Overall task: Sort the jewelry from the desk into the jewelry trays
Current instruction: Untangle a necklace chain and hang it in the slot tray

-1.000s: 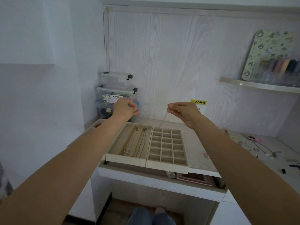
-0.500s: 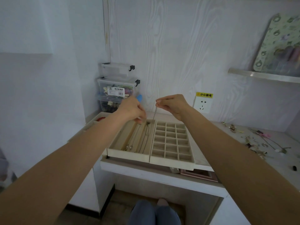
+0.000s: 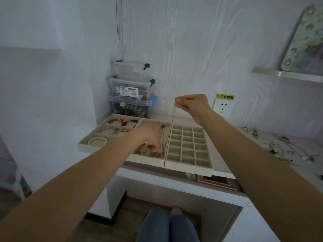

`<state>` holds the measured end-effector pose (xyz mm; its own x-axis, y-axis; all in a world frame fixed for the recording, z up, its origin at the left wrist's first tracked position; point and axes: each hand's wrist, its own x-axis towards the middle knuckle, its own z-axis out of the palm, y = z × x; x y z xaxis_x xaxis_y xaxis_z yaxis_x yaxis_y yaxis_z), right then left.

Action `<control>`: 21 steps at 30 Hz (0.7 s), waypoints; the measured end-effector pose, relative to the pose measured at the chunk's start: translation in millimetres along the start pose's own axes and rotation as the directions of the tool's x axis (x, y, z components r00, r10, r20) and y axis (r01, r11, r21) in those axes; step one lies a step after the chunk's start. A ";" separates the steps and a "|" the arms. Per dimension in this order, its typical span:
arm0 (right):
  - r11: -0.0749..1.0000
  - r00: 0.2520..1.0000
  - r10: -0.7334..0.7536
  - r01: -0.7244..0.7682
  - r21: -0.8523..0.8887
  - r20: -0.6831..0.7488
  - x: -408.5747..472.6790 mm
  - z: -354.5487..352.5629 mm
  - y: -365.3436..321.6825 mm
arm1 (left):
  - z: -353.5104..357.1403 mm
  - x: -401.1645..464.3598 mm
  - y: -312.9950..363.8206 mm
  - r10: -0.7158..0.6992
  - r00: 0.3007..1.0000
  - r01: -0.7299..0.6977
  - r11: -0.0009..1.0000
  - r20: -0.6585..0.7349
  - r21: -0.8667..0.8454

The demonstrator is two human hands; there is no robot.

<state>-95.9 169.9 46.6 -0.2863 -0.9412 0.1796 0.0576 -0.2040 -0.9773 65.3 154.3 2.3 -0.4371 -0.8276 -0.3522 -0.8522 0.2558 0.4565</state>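
A thin silver chain necklace [image 3: 173,119] hangs stretched between my two hands. My right hand [image 3: 192,104] pinches its top end high above the desk. My left hand [image 3: 151,140] pinches the lower end down inside the long-slot necklace tray [image 3: 146,158], where other chains lie. To the right stands a beige grid tray [image 3: 188,145] whose small cells hold nothing. On the left a third tray [image 3: 83,145] holds a pearl bracelet [image 3: 97,141] and red beaded pieces. Loose jewelry [image 3: 283,147] is scattered over the desk at the right.
Three stacked clear plastic boxes [image 3: 131,89] stand in the back corner behind the trays. A wall socket [image 3: 222,107] with a yellow warning label sits behind my right hand. A wall shelf [image 3: 286,75] is at upper right. My knees [image 3: 167,226] show under the desk.
My left hand has dropped from chest height into the necklace tray, drawing the chain's lower end down. The right hand stays high with the top end. The camera tilted down and left.
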 end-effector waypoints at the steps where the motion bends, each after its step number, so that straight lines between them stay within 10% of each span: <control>1: 1.000 1.000 -0.007 0.007 0.002 -0.001 -1.0 0.3 0.4 | 1.5 1.7 0.1 0.001 1.000 -0.001 1.000 0.009 0.023; 21: 0.999 0.999 -0.041 0.041 0.003 0.017 -5.8 4.9 3.5 | 10.9 5.5 2.6 0.170 0.985 -0.159 0.967 -0.037 0.199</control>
<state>-89.3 173.3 42.7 -0.2723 -0.9364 0.2215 0.0485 -0.2433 -0.9687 57.6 155.9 -7.4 -0.5643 -0.7902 -0.2390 -0.8118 0.4786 0.3346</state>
